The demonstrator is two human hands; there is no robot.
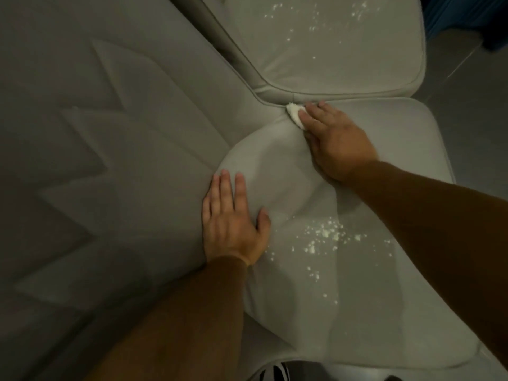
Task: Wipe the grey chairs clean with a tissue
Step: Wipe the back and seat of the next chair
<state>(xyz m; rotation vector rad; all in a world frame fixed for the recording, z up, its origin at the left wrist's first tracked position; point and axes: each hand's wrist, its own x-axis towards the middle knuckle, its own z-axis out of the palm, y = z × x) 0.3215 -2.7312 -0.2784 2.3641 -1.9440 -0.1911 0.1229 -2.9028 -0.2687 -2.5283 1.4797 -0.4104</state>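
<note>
Left hand (233, 218) lies flat on the grey chair (357, 298) seat (crumb-strewn); right hand (334, 141) pinches a tissue (294, 114).

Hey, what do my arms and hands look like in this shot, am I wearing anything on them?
Both arms wear long, close-fitting brown sleeves that end at the wrists. The left hand and right hand are bare: no gloves, and no rings, watch or bracelet that the picture shows. The sleeves look plain, with no visible markings or cuffs, though the light is dim.

Right hand (335, 141) presses tissue (295, 114) (crumpled) into chair (398, 149) seam.
</note>
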